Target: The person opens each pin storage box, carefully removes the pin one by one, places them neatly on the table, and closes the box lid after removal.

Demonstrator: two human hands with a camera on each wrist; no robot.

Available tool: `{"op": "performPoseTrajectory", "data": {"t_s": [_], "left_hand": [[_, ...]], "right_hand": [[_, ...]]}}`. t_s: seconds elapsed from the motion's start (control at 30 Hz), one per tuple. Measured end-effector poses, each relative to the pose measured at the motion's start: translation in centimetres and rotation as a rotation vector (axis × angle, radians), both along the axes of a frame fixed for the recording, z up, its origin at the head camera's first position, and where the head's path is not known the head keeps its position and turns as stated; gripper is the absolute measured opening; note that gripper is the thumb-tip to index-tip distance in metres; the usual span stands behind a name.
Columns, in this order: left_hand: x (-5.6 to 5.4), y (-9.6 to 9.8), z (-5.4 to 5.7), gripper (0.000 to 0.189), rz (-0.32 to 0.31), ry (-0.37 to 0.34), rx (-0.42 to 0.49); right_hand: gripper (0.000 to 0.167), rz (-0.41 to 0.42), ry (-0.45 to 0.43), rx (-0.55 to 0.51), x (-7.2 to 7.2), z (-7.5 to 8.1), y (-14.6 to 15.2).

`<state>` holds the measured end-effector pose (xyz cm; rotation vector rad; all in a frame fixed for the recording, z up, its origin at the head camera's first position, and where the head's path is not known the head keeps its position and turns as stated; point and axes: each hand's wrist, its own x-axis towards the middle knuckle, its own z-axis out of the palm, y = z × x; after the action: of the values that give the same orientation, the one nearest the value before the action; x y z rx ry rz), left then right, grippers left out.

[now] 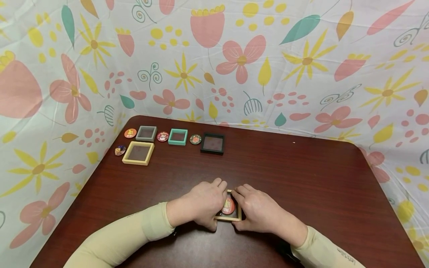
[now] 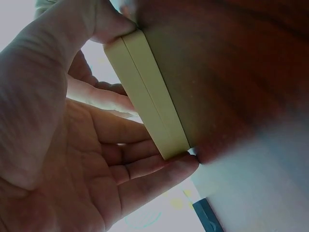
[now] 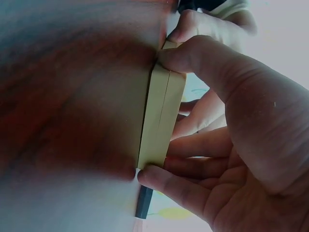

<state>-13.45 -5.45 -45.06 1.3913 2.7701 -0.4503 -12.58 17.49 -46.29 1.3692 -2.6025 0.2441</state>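
A square pale-yellow frame (image 1: 228, 218) lies on the table near its front, a round orange-red badge (image 1: 229, 206) showing in its dark see-through middle. My left hand (image 1: 208, 203) grips the frame's left side, thumb at the near corner and little finger at the far one. On the opposite side my right hand (image 1: 259, 209) holds it the same way, with other fingers over the top. Both wrist views show a thin seam along the frame's side wall (image 2: 147, 94), its two halves pressed together. Part of the badge is hidden by the left fingers.
At the back left stand a grey frame (image 1: 146, 133), a teal frame (image 1: 178, 137), a black frame (image 1: 212, 143) and a larger yellow frame (image 1: 138, 153). Several round badges lie beside them, including an orange one (image 1: 130, 133). A flowered curtain (image 1: 241, 89) borders the brown table (image 1: 295, 167).
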Motion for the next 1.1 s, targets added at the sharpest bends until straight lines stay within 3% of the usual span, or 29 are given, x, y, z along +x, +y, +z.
{"op": "performPoseTrajectory", "data": {"t_s": [0.43, 0.83, 1.1], "left_hand": [[0.06, 0.0, -0.07, 0.093, 0.002, -0.009, 0.016], [0.15, -0.2, 0.04, 0.087, -0.001, 0.002, 0.058], [0.51, 0.36, -0.11, 0.088, -0.002, 0.017, 0.015]], "right_hand": [[0.084, -0.024, -0.058, -0.001, 0.04, 0.32, 0.06], [0.087, -0.024, -0.051, 0.056, 0.47, 0.39, -0.13], [0.087, 0.024, 0.117, 0.057, 0.77, -0.04, -0.28]]}}
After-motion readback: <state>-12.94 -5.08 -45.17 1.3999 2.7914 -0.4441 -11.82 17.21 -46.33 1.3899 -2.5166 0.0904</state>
